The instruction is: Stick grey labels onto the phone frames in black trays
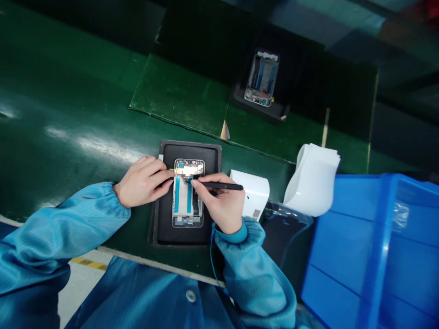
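An opened smartphone frame (188,194) lies upright on a black rubber-lined tray (190,145), showing exposed gold-toned parts at its far end and white and teal strips below them. My left hand (142,180) comes in from the left, its fingertips at the frame's upper left edge. My right hand (219,201) grips a slim black pen-shaped tool (222,186), its tip reaching the frame's upper part. The tip is hidden by my fingers. The exact contact point cannot be made out.
A second phone frame (261,77) lies on a black tray at the back. To the right stand white folded sheets (312,180), a white card box (250,194) and a blue plastic bin (373,242). A blue wire (211,260) runs from my right cuff. Green matting covers the bench (85,105).
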A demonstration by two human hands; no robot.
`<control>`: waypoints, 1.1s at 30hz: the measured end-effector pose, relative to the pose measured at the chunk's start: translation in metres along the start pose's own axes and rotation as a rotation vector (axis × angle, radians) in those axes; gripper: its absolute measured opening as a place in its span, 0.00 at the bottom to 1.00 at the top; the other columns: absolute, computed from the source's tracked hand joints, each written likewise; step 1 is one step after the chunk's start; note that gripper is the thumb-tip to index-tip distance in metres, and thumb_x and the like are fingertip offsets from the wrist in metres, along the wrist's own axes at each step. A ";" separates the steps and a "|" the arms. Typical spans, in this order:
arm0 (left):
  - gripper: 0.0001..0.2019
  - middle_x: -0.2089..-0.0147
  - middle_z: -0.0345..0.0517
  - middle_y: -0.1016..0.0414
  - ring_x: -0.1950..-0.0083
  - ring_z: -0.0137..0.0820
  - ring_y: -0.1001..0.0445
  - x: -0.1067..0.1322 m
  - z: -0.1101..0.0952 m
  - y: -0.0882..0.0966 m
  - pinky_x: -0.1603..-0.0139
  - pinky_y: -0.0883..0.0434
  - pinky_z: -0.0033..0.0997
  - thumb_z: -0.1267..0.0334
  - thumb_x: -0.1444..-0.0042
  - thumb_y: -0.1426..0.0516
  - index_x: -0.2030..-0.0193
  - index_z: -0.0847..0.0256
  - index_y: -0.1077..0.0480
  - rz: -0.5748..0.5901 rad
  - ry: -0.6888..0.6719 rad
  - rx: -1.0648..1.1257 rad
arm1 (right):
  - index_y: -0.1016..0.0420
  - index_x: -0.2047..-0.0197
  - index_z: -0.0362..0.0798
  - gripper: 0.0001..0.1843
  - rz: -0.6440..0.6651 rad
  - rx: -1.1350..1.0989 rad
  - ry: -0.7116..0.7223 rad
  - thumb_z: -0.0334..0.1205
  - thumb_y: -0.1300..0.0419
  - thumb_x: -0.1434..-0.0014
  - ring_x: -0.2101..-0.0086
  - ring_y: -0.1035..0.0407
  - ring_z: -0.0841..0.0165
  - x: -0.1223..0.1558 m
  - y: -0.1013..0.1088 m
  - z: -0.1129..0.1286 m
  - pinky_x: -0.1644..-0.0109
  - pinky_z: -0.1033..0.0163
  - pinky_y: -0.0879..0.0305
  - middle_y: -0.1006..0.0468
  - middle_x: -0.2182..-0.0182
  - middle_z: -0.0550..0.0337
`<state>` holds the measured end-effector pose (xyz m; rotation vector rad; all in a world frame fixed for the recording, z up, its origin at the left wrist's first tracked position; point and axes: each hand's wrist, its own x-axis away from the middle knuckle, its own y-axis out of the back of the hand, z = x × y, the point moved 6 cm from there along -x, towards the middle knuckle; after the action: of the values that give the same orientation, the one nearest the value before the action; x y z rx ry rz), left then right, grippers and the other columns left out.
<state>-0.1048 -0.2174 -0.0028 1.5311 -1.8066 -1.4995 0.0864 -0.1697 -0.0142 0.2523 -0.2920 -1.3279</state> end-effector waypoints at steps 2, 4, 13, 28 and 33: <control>0.08 0.63 0.47 0.29 0.62 0.35 0.31 0.000 0.000 0.000 0.63 0.34 0.37 0.64 0.36 0.44 0.55 0.63 0.26 0.002 0.002 0.002 | 0.21 0.67 0.49 0.07 -0.002 0.010 0.002 0.41 0.29 0.46 0.75 0.25 0.68 0.000 0.000 0.000 0.73 0.65 0.27 0.19 0.73 0.61; 0.08 0.63 0.47 0.29 0.63 0.35 0.31 -0.001 0.000 0.000 0.63 0.33 0.37 0.65 0.37 0.44 0.55 0.63 0.26 -0.002 -0.002 0.002 | 0.21 0.67 0.49 0.07 -0.001 0.020 0.003 0.42 0.30 0.46 0.75 0.25 0.68 0.000 0.000 0.001 0.73 0.65 0.27 0.19 0.73 0.60; 0.08 0.64 0.47 0.28 0.63 0.34 0.31 -0.003 -0.001 0.002 0.63 0.34 0.36 0.64 0.35 0.45 0.56 0.62 0.26 0.000 -0.003 -0.012 | 0.21 0.67 0.49 0.07 0.007 0.060 0.006 0.43 0.30 0.45 0.75 0.25 0.67 0.000 0.000 0.002 0.73 0.64 0.27 0.19 0.73 0.60; 0.08 0.63 0.47 0.28 0.63 0.35 0.31 -0.001 -0.002 0.002 0.64 0.33 0.37 0.65 0.36 0.44 0.55 0.63 0.26 -0.008 -0.018 -0.003 | 0.21 0.67 0.49 0.08 0.001 0.024 0.003 0.42 0.29 0.46 0.75 0.25 0.67 0.000 0.001 0.000 0.73 0.64 0.27 0.19 0.74 0.60; 0.08 0.63 0.47 0.28 0.63 0.35 0.31 -0.002 -0.001 0.002 0.64 0.33 0.37 0.65 0.37 0.44 0.55 0.63 0.26 -0.007 -0.008 0.002 | 0.21 0.67 0.49 0.08 -0.002 -0.003 -0.010 0.42 0.29 0.46 0.75 0.25 0.67 -0.001 0.001 -0.001 0.74 0.65 0.27 0.19 0.73 0.60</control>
<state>-0.1041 -0.2166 0.0002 1.5363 -1.8094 -1.5096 0.0876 -0.1689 -0.0147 0.2430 -0.2984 -1.3321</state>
